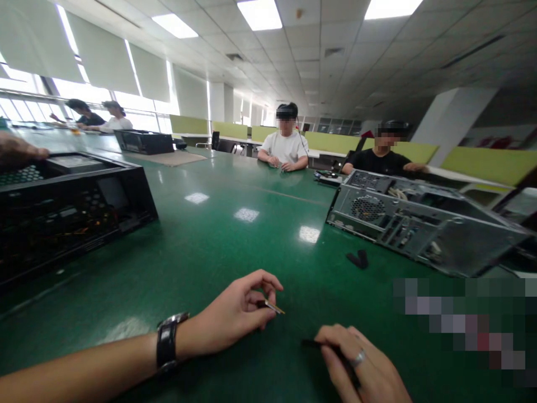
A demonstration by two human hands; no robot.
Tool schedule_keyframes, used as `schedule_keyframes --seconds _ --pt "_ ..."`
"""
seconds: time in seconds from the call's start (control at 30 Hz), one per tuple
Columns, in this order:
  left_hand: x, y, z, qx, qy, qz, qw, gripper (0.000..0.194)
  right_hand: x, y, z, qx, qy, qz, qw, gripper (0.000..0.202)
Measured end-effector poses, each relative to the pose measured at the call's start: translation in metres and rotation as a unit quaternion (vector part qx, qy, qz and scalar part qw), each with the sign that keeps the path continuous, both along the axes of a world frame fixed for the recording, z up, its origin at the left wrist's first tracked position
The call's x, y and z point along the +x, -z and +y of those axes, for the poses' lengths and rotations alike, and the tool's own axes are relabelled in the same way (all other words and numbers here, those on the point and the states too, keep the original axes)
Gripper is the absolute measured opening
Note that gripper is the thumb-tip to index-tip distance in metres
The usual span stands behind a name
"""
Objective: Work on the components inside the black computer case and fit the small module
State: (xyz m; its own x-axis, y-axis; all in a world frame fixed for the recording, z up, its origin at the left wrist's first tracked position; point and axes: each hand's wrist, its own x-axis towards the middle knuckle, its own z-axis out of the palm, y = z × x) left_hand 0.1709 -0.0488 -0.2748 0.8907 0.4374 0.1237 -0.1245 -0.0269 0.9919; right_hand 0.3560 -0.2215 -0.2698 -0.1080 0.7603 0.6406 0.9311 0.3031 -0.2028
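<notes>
My left hand (239, 313), with a black watch on its wrist, pinches a small thin piece (274, 307) with a gold-coloured edge between thumb and fingers, just above the green tabletop (235, 252). To its right, low in the view, my right hand (361, 364) wears a ring and is closed around a slim black object (311, 342). One end of that object points left past the fingertips; the rest lies partly hidden under the palm. The two hands are apart.
An open black computer case (84, 207) stands at the left, an open silver one (419, 224) at the right. Black strips (358, 259) lie before the silver case. Another black case (145, 141) is farther back. People sit across the table; a person's hand (19, 152) is at the left edge.
</notes>
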Motion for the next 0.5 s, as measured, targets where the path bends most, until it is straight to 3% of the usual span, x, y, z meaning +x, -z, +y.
schedule_keyframes --seconds 0.07,0.13,0.3,0.37,0.5 --pt "-0.0010 -0.0007 -0.0018 0.016 0.011 0.001 1.000 0.030 0.0045 -0.0003 0.0010 -0.002 0.008 -0.005 1.000 0.021" --pt "-0.0016 -0.0020 -0.0037 0.046 0.014 0.031 0.998 0.020 0.0073 -0.0001 0.0012 -0.033 -0.008 -0.009 0.999 0.027" --pt "-0.0031 -0.0070 -0.0081 0.216 -0.028 0.064 0.974 0.005 0.0032 -0.0002 0.0009 -0.108 -0.062 -0.071 0.990 0.040" --pt "-0.0042 -0.0088 -0.0092 0.268 -0.027 0.041 0.962 0.011 0.0013 0.0010 0.0016 -0.134 -0.067 -0.081 0.985 0.041" --pt "-0.0060 -0.0100 -0.0095 0.299 -0.010 0.031 0.954 0.024 0.0016 0.0065 0.0032 -0.142 -0.061 -0.047 0.987 0.039"
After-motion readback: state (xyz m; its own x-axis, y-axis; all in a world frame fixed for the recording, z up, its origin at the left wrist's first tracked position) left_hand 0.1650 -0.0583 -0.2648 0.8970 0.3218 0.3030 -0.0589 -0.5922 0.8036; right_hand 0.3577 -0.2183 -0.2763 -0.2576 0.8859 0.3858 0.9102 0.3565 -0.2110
